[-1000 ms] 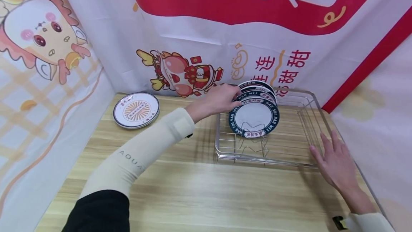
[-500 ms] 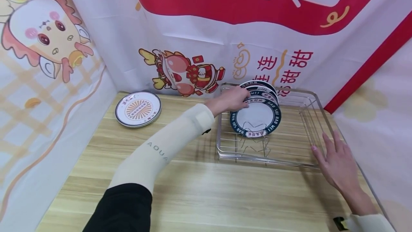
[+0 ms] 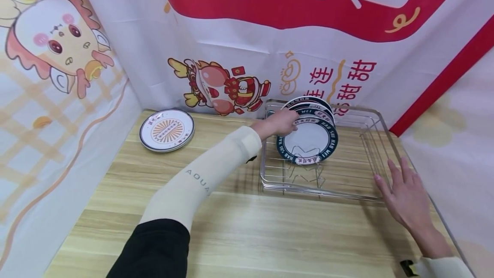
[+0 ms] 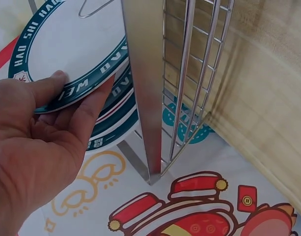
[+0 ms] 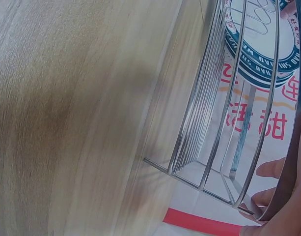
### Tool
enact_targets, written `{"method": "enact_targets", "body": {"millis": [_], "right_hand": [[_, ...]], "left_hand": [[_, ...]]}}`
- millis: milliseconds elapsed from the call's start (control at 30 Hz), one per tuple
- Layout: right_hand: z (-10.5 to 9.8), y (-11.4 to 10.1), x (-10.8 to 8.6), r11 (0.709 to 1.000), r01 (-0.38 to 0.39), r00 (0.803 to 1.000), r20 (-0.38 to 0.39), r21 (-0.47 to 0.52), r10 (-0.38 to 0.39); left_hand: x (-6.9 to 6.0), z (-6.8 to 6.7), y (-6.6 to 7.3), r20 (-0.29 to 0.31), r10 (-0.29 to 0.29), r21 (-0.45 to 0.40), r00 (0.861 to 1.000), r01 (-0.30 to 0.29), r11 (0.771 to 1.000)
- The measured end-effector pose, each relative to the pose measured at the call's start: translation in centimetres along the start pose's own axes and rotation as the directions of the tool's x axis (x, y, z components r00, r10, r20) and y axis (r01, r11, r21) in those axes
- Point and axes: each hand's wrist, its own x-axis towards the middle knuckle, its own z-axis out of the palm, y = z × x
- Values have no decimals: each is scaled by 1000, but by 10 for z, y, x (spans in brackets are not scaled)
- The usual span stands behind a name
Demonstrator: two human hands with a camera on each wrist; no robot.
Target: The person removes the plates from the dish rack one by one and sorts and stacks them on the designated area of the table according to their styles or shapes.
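Observation:
In the head view, my left hand (image 3: 279, 122) is at the upper left edge of a row of round plates standing in a wire dish rack (image 3: 347, 196). It pinches the front plate (image 3: 306, 138), white with a dark green lettered rim. The left wrist view shows the thumb (image 4: 49, 88) on that plate's face, with the fingers behind it. More rimmed plates (image 4: 111, 130) stand close behind. My right hand (image 3: 409, 200) rests over the rack's front right corner, fingers fairly straight; the right wrist view shows its fingertips (image 5: 270, 168) beside the rim.
A small stack of white plates (image 3: 167, 131) with an orange sunburst pattern lies flat at the back left of the wooden table (image 3: 247, 235). Printed cloth (image 3: 231, 37) hangs behind and on both sides. The rack's right part stands close to the right side cloth.
My left hand has shifted slightly right and down, and its fingers have closed on the front plate's edge. The head view has turned a little left. My right hand stays at the rack.

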Motion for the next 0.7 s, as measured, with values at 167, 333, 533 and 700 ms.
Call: {"method": "enact_targets", "body": {"millis": [167,333,533,700], "right_hand": [[0,0,1,1000,-6,1000,14,-1,6],[0,-1,1,1000,-8,1000,18,1,8],[-1,-1,0,1000,-10,1000,22,-3,10],[0,-2,1,1000,-18,1000,26,-10,18]], "left_hand": [[-4,-1,1,-5,25,-2,1000,-25,1000],[-8,-2,4,-39,32,23,999,-31,999],[-15,-8,5,-135,43,0,990,-44,999],[-23,-20,6,-217,66,-47,974,-78,996]]}}
